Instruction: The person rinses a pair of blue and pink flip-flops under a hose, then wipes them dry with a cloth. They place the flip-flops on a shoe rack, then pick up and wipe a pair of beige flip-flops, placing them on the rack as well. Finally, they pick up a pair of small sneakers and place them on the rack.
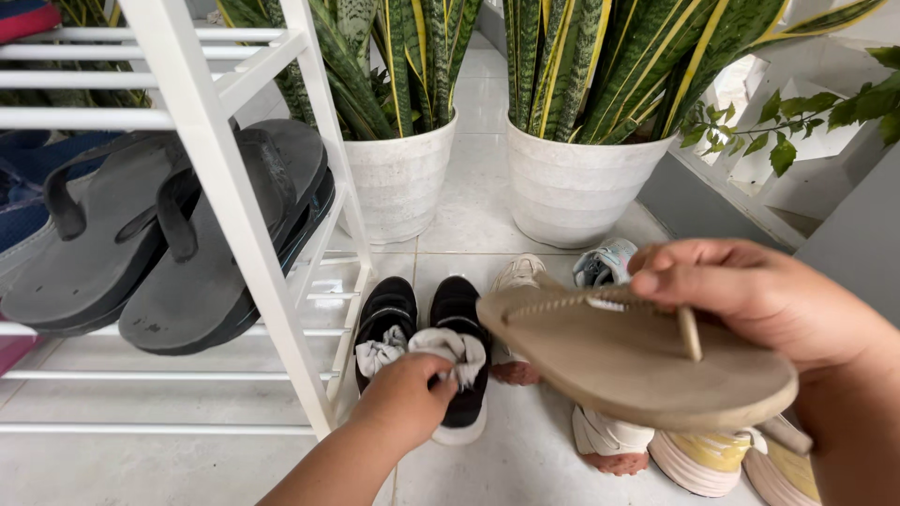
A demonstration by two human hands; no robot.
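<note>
The right hand (750, 295) holds a tan flat sandal (637, 361) above the floor (469, 468), sole side turned up, its grip pinching the thin strap near the toe post between thumb and fingers. The sandal looks light, thin and a little bendy, so it likely hangs and swings from the strap; taking the sole edge would probably steady it better. The left hand (403, 398) reaches down to the right one of a pair of black sneakers (459, 361) on the floor, fingers pressed into the pale sock stuffed in its opening. That shoe seems soft-topped and heavier, best taken at the heel collar. A white shoe rack (234, 206) stands left with grey flip-flops (150, 253); two white plant pots (572, 183) stand far.
</note>
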